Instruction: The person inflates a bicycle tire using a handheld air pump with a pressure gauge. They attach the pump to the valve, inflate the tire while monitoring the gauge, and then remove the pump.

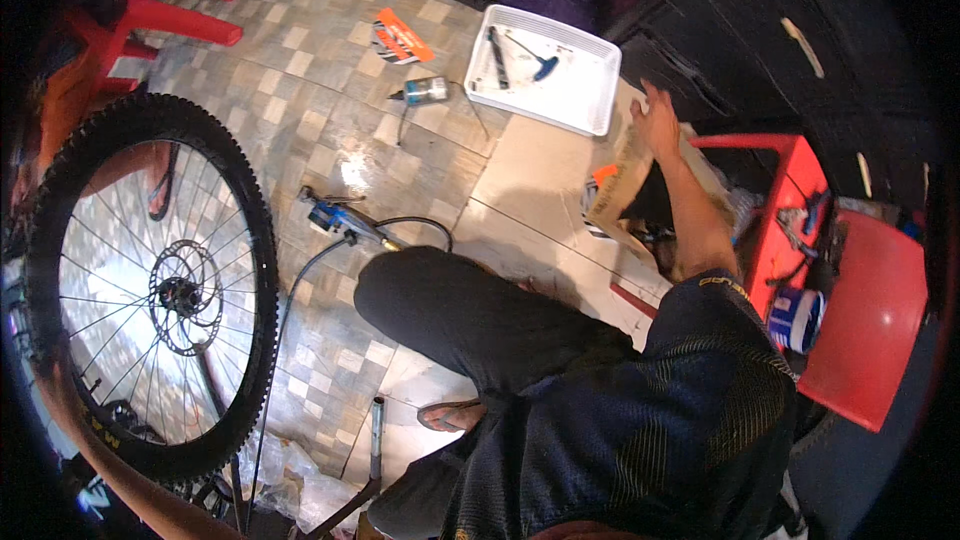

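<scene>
A bicycle wheel [262, 270] with a knobbly black tyre and a disc brake rotor [187, 297] stands upright at the left. My left hand [50, 358] is closed on the tyre's outer left side; its fingers are dim and partly hidden. Far over to the right, my right hand [655, 120] reaches out with fingers apart and nothing in them. It is beside the right edge of a white plastic tray [545, 112], over an open cardboard box [622, 185]. Inside the tray lie a blue-handled tool [545, 68] and a black bar-shaped tool [498, 58].
A blue floor pump [335, 218] with a black hose lies by my knee. Beyond it are a small bottle [425, 90] and an orange card [402, 37]. Red chairs [868, 315] stand at right and left; another person's foot [160, 190] shows behind the wheel.
</scene>
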The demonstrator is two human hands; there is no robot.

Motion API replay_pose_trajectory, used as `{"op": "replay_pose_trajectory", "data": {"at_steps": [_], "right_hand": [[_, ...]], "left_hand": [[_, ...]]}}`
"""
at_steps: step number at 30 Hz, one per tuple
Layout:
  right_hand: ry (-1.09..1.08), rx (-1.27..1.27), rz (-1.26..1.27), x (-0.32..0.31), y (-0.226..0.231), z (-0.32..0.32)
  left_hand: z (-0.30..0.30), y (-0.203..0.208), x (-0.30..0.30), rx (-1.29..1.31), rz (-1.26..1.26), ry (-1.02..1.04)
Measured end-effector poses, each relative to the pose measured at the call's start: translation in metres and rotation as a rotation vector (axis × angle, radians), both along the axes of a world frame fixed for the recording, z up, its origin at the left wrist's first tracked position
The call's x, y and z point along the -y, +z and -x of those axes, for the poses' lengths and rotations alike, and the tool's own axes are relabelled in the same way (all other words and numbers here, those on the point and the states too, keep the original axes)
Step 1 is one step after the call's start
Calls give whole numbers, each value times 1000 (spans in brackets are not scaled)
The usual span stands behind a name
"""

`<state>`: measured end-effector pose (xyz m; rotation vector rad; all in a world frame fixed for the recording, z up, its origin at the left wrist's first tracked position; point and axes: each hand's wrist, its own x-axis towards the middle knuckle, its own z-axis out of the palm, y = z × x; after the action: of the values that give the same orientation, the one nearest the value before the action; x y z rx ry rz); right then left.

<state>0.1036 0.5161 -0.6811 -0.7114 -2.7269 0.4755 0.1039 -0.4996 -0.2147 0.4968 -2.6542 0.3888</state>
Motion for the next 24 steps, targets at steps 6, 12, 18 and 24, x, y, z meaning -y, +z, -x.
{"op": "replay_pose_trajectory", "data": {"at_steps": [6,12,18,24], "right_hand": [[32,-79,-27,6,5,185],[71,-8,-166,-12,-68,290],[56,202,-260,24,-60,289],[32,205,-435,23,-27,289]], "left_hand": [[-3,-13,-40,-87,-92,-5],[2,-4,-80,-95,-167,-23],[15,0,-178,11,37,370],[30,-19,-168,-43,68,319]]}}
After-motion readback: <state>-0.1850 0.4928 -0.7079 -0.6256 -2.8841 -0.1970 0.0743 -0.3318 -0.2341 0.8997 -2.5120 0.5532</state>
